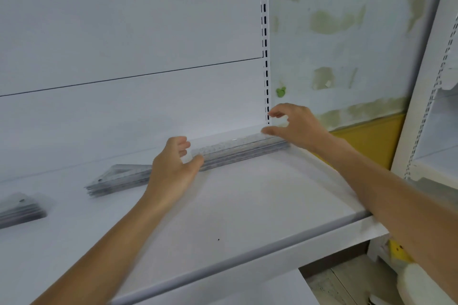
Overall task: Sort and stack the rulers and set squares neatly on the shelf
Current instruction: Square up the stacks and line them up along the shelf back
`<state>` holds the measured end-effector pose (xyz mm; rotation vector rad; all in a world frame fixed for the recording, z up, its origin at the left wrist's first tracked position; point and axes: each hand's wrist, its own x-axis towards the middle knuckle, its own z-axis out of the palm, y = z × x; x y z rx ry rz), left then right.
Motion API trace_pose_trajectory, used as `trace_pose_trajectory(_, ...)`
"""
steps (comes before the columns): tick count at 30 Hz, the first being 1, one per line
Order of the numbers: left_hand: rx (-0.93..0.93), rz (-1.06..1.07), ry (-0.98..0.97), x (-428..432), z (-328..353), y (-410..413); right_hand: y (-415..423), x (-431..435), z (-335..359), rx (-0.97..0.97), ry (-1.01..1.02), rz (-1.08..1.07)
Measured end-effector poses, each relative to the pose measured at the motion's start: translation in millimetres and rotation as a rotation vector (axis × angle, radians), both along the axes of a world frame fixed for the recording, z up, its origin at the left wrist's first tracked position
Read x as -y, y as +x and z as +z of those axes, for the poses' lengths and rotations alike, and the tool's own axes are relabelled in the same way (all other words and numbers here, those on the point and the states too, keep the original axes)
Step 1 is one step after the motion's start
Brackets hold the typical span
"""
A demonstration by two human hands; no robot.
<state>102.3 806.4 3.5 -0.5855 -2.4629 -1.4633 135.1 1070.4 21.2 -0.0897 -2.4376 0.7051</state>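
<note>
Left hand (173, 166): thumb and curled fingers pinch the left end of the rulers, thumb on the near side, fingers on the far side.
Right hand (298, 126): thumb on the right end of the rulers, forefinger curled above it and apart from the thumb; blur hides whether the forefinger touches.
Rulers (238, 150): clear plastic, several in a stack, lying on the shelf (247, 205) at its far right, just beside the back panel (124, 32).
Long axis: left to right along the back panel, right end slightly farther away; flat faces up. The top one looks tilted, though it is too blurred to be sure.
In the way: slotted upright (265, 44) stands right behind the right hand; the rulers' right end reaches the shelf's right edge.
Set squares (116, 179): clear stack on the shelf, just left of the left hand and partly hidden by it, one corner pointing left.
Left stack (19, 208): more clear pieces, well apart, cut off by the left edge.
Green clip (280, 92): on the stained wall (347, 32), above the right hand.
Yellow panel (371, 141): low on the wall, behind the right forearm.
Writing: scale marks only, too blurred to read; no brand visible.
</note>
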Motion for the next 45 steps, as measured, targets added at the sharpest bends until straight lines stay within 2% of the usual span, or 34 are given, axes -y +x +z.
trace_pose_trajectory(2, -0.164, -0.009, -0.108, -1.3, 6.5, -4.1, -3.5, -3.0, 10.8, 0.159, 0.060, 0.108)
trace_pose_trajectory(5, -0.304, -0.046, -0.448, -0.5, 21.5, -18.0, -12.5, -6.3, 25.0, 0.446, 0.212, 0.117)
trace_pose_trajectory(8, -0.202, -0.153, -0.708, -0.3, 37.6, -31.6, -20.2, -7.3, 35.7, 0.646, 0.357, 0.111)
trace_pose_trajectory(12, -0.094, -0.204, -0.834, -6.5, 48.3, -45.8, -24.5, -9.4, 39.0, 0.725, 0.433, 0.074)
trace_pose_trajectory(16, -0.031, -0.219, -0.891, -14.7, 43.8, -53.8, -28.5, -7.7, 41.9, 0.737, 0.483, 0.079)
trace_pose_trajectory(21, -0.031, -0.228, -0.854, -18.0, 42.3, -60.1, -30.9, -6.1, 44.3, 0.750, 0.527, 0.070)
trace_pose_trajectory(31, -0.020, -0.207, -1.028, -22.6, 46.3, -56.9, -34.2, 4.7, 44.9, 0.814, 0.633, 0.065)
trace_pose_trajectory(38, -0.083, -0.202, -1.032, -24.6, 42.7, -56.2, -35.5, 13.4, 45.3, 0.802, 0.683, 0.059)
trace_pose_trajectory(45, -0.052, -0.206, -1.026, -23.6, 45.5, -55.9, -37.7, 16.7, 46.1, 0.829, 0.718, 0.042)
